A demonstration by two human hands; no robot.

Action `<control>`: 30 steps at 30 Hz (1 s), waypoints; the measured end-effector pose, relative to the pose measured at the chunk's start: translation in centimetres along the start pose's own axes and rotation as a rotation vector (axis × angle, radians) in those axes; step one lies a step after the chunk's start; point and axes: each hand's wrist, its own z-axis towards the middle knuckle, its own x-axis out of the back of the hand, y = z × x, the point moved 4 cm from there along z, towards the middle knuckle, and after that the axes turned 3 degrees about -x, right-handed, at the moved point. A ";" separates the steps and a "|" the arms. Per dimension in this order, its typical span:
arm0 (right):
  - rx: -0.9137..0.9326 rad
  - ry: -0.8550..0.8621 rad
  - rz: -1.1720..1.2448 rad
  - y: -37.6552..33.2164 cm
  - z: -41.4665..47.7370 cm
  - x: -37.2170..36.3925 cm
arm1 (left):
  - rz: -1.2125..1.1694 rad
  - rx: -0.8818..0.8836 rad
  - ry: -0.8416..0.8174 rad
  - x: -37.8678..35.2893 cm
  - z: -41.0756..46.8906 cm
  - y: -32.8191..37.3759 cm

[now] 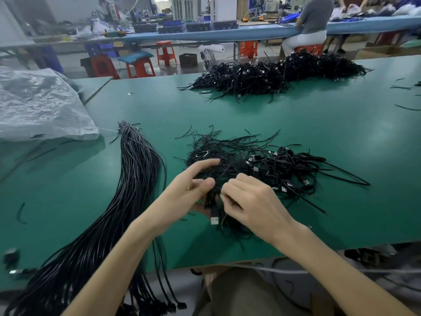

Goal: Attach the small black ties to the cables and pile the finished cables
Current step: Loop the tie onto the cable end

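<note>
1. Cable in hand: one folded cable (210, 198) is held low over the green table (296, 124), near its front edge, with the USB plug (214, 220) dangling underneath.
2. It's gripped by the left hand (189, 192). Thumb and lower fingers are wrapped round the fold, and the index finger is stuck out straight.
3. The same fold is pinched by the curled fingers of the right hand (252, 201). Whether a tie is actually between them can't be made out, tbh; it's all black on black.
4. Looks like the tie-on step, probably mid-wrap. Next, the tie would need to be cinched snug while the fold is kept from springing open. Then the cable gets dropped on a pile, likely the near heap (273, 165) just behind the hands. A bigger far pile (273, 74) is stacked well across the table.
5. Untied stock: a straight bundle (136, 179) is laid to the left and draped over the table edge.
6. Containers: a crumpled plastic bag (41, 103) is parked on the left, contents not visible. Blue bins (98, 49) under the far bench are too blurred to read.
</note>
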 end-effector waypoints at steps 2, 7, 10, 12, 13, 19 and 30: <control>-0.092 -0.009 0.131 0.6 0.0 0.2 | -0.044 -0.113 -0.090 0.1 -0.8 0.6; -0.220 -0.004 0.329 1.0 -0.4 0.1 | 0.154 -0.202 -0.127 0.5 -1.3 0.9; -0.250 0.020 0.399 1.0 -0.5 0.1 | 0.384 -0.246 -0.030 0.4 -1.1 1.1; -0.251 0.026 0.418 1.0 -0.4 0.2 | 0.511 -0.320 0.050 0.3 -1.1 1.2; -0.251 0.023 0.422 1.0 -0.4 0.2 | 0.540 -0.341 0.085 0.4 -1.2 1.0; -0.138 0.057 0.271 -0.1 -0.1 0.7 | 0.578 -0.410 0.182 0.1 -1.2 0.7; 0.084 0.247 -0.131 -0.5 0.0 0.9 | 0.269 0.016 0.157 -0.3 0.3 1.2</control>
